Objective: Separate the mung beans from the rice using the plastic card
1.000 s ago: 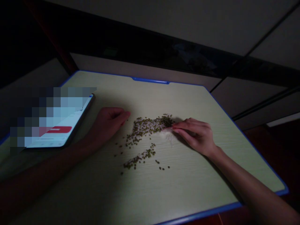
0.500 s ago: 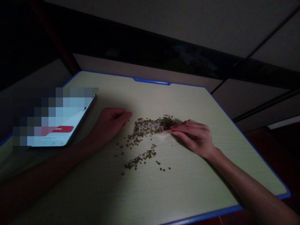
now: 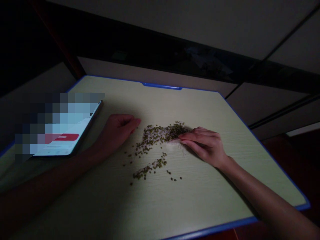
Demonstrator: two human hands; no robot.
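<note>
A heap of green beans mixed with white rice grains (image 3: 160, 134) lies in the middle of a pale tabletop (image 3: 200, 196) with a blue rim. My right hand (image 3: 203, 145) lies flat, fingers stretched out together, its fingertips touching the heap's right edge beside a small patch of white grains (image 3: 178, 145). My left hand (image 3: 117, 130) rests on the table left of the heap, fingers loosely curled, holding nothing. A smaller strip of beans (image 3: 150, 168) and some loose ones lie nearer to me.
A lit phone (image 3: 67, 140) lies on the table's left side, its screen partly blurred. The room around the table is dark. A blue clip-like handle (image 3: 162, 86) sits on the far edge.
My right hand's fingertips have slid slightly left into the heap's edge. The left hand stays where it was.
</note>
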